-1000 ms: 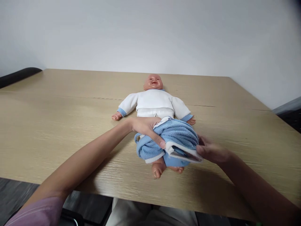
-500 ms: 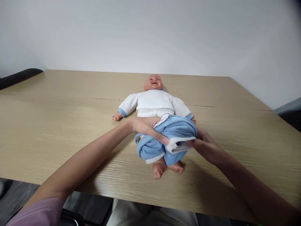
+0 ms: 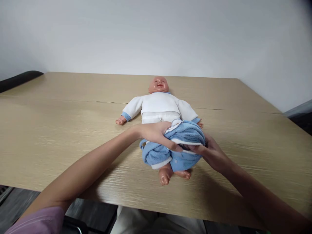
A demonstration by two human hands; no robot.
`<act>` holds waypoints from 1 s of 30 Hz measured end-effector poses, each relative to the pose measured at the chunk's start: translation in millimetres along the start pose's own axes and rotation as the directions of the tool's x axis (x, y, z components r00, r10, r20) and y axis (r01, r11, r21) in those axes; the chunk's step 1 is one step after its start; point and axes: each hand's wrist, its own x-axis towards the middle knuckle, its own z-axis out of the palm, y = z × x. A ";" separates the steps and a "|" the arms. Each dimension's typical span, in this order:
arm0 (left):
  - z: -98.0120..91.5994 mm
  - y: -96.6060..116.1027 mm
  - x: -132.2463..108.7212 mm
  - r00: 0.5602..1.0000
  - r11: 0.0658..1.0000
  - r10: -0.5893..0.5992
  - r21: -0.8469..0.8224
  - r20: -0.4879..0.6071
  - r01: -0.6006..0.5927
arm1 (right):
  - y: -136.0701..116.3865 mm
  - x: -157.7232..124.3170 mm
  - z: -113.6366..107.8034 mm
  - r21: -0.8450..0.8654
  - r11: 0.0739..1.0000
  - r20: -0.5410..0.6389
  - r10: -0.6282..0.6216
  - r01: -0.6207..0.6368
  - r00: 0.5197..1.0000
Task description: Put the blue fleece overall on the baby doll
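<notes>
A baby doll [image 3: 159, 102] in a white top with blue cuffs lies on its back, head away from me. Blue terry pants [image 3: 186, 131] with white trim are bunched around its lower legs; one foot [image 3: 165, 175] sticks out of the left leg opening. My left hand [image 3: 158, 134] grips the bunched cloth from the left, thumb at the white-edged opening. From the right, my right hand [image 3: 212, 149] is closed on the same pants, its thumb at the opening's edge. Some fingers of both hands are hidden by the fabric.
The doll rests on a light wooden table [image 3: 73, 130] close to its front edge. A pale wall [image 3: 156, 39] stands behind it. Black chair parts [image 3: 21, 79] show at the far left, and my legs [image 3: 158, 221] are below the edge.
The white-trimmed leg opening has flattened and its upper edge has risen slightly. My left thumb has moved a little to the right. The doll lies almost the same.
</notes>
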 end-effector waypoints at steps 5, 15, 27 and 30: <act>4.5 5.7 -1.1 0.982 0.978 -0.124 0.151 -0.143 0.146 | -4.6 3.1 4.8 0.024 0.999 -0.078 0.040 -0.038 0.996; 12.5 25.9 -9.7 0.971 0.944 -0.183 0.249 -0.152 0.217 | -33.1 -9.7 26.0 -0.067 0.973 -0.227 0.202 -0.222 0.953; 24.1 38.8 -11.3 0.979 0.848 -0.197 0.491 -0.059 0.201 | -25.2 -88.4 75.5 -0.357 0.902 -0.396 0.089 -0.242 0.914; 31.9 35.2 -10.2 0.971 0.751 -0.222 0.619 -0.093 0.231 | -15.4 -97.7 79.3 -0.460 0.854 -0.435 0.024 -0.245 0.900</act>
